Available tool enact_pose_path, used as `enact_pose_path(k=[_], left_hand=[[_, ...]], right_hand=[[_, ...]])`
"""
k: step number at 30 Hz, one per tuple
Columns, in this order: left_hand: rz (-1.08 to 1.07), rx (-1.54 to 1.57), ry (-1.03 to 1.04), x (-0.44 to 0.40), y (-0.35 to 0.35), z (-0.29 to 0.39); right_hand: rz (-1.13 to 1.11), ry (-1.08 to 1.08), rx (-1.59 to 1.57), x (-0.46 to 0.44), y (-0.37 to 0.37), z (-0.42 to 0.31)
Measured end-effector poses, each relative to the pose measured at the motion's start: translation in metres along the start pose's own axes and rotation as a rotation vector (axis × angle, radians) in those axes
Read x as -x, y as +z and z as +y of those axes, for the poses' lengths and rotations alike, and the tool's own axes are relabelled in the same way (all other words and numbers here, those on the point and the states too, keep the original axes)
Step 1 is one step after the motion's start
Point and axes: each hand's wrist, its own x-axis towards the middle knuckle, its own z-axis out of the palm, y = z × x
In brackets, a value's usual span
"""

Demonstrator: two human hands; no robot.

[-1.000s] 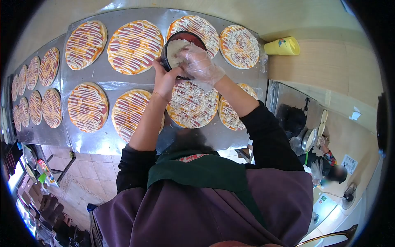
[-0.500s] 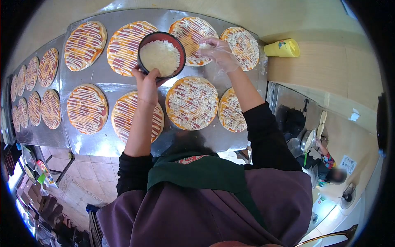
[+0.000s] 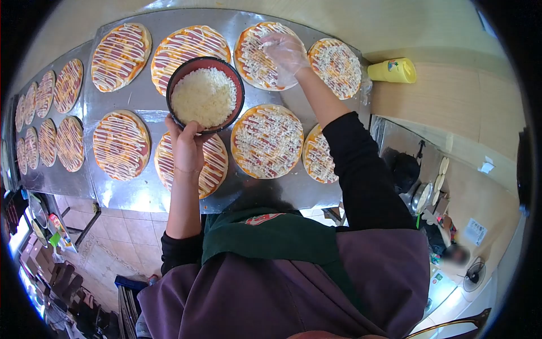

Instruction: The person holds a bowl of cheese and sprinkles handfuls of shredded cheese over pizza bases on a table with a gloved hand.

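Note:
My left hand is closed on the near rim of a dark bowl with a red inside. White grated cheese fills much of the bowl, which is tilted towards me. In a clear plastic glove, my right hand is over a back-row pizza streaked with white sauce and scattered with cheese. Its fingers are bunched downward around grated cheese, the tips partly hidden. Below that lies another cheese-sprinkled pizza. Under my left wrist is a pizza with sauce stripes, partly covered.
Several striped pizzas lie in two rows along the metal table. A cheese-topped pizza is at the right end, near a yellow cup lying on its side. Farther right, a person is beside metal pans.
The bowl and my left hand have moved left and towards me. My right hand has shifted up and left over the back-row pizza, which shows more cheese.

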Motion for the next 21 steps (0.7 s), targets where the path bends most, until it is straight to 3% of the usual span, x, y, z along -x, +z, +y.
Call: enact_pose_path(k=[4,6,10,12,13,15,19,21], left_hand=[[0.017,0.006,0.013,0.010,-0.013,-0.001],[0.006,0.039,0.013,0.017,-0.013,0.004],[-0.004,0.066,0.008,0.025,-0.019,0.007],[0.007,0.056,0.006,0.026,-0.025,0.004],[0.017,0.043,0.006,0.026,-0.027,0.003],[0.018,0.044,0.016,0.027,-0.028,0.005],[0.029,0.042,0.012,0.027,-0.033,0.004],[0.019,0.058,0.010,0.028,-0.030,0.007]], right_hand=[[0.090,0.001,0.054,-0.015,-0.016,0.005],[0.202,0.161,0.199,-0.019,-0.023,0.004],[0.191,0.196,0.157,-0.017,-0.026,0.011],[-0.053,0.142,-0.077,-0.013,-0.020,0.019],[-0.054,0.142,-0.076,-0.009,-0.020,0.021],[-0.240,-0.104,-0.157,0.000,-0.019,0.026],[-0.213,-0.079,-0.130,0.008,-0.020,0.030],[-0.097,0.038,-0.029,0.004,-0.026,0.036]])
